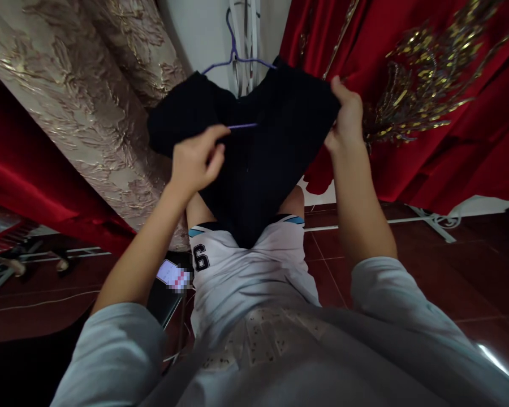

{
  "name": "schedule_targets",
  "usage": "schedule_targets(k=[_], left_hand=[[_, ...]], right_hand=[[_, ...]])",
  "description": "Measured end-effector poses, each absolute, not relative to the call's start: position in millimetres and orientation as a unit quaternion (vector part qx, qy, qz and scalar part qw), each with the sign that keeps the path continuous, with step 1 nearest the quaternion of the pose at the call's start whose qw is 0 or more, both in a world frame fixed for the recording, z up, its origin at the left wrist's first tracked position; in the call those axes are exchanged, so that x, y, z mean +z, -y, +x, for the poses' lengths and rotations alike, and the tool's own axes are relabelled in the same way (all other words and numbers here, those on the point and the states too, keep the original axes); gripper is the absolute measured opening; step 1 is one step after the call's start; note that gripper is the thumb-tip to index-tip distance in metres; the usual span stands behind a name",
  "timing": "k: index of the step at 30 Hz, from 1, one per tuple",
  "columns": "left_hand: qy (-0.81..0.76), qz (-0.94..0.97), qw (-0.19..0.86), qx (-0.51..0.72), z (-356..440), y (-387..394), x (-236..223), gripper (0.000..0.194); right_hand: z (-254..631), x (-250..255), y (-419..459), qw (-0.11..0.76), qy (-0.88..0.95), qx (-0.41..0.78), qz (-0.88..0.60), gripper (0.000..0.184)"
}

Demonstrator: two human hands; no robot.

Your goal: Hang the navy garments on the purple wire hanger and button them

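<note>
A black garment [263,147] hangs over a purple hanger [233,53], held up in front of me. My left hand [197,161] pinches the garment's front near the hanger's purple bar [242,126]. My right hand [345,116] is closed on the garment's upper right edge. The garment's lower end drops to my white shorts [237,265].
A beige embossed curtain [89,102] hangs at the left, red cloth with gold sequins [428,85] at the right. A white wall [203,34] shows between them. The floor is dark red tile [449,271]. A phone [172,274] lies on a dark surface by my left thigh.
</note>
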State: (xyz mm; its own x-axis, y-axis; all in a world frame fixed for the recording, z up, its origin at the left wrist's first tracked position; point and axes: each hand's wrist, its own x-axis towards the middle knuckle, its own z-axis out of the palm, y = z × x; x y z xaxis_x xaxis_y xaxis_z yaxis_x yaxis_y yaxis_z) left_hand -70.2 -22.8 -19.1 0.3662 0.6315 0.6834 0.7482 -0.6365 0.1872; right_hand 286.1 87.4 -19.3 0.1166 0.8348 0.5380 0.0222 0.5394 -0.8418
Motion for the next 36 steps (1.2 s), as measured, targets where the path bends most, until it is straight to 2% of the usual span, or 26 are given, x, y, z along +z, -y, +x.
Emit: schedule_targets(k=[2, 5, 9, 13, 15, 16, 19, 20, 21, 23, 28, 32, 36], left_hand=[[0.447, -0.844, 0.070, -0.289, -62, 24, -49, 0.041], [0.463, -0.839, 0.069, -0.277, -50, 17, -93, 0.030], [0.433, -0.811, 0.022, -0.392, -38, 20, -130, 0.020], [0.391, -0.758, -0.003, -0.522, -26, 39, -142, 0.029], [0.376, -0.729, -0.053, -0.570, -20, 50, -143, 0.031], [0.373, -0.713, -0.084, -0.588, -17, 55, -144, 0.032], [0.376, -0.669, -0.150, -0.624, -11, 67, -146, 0.035], [0.377, -0.658, -0.159, -0.632, -9, 70, -147, 0.036], [0.375, -0.649, -0.164, -0.641, -8, 73, -148, 0.037], [0.368, -0.637, -0.173, -0.655, -8, 76, -149, 0.038], [0.347, -0.658, -0.191, -0.640, -10, 78, -148, 0.039], [0.333, -0.661, -0.171, -0.650, -9, 79, -150, 0.039], [0.301, -0.606, -0.229, -0.700, -5, 75, -163, 0.035]], right_hand=[[292, -32, -70, 0.671, 0.575, 0.296, -0.363, 0.066], [292, -59, -48, 0.705, 0.530, 0.262, -0.393, 0.059], [272, -92, -31, 0.759, 0.445, 0.229, -0.416, 0.053], [227, -120, 12, 0.804, 0.387, 0.073, -0.445, 0.043], [201, -133, 40, 0.777, 0.400, 0.071, -0.480, 0.039], [189, -139, 53, 0.736, 0.452, 0.121, -0.489, 0.034], [164, -151, 74, 0.476, 0.668, 0.371, -0.435, 0.031], [159, -153, 75, 0.400, 0.703, 0.424, -0.407, 0.033], [155, -154, 75, 0.360, 0.717, 0.451, -0.391, 0.034], [151, -156, 72, 0.372, 0.718, 0.443, -0.388, 0.032], [149, -155, 72, 0.415, 0.718, 0.432, -0.355, 0.014], [147, -151, 76, 0.445, 0.691, 0.436, -0.365, 0.017], [147, -150, 76, 0.475, 0.670, 0.411, -0.396, 0.022]])
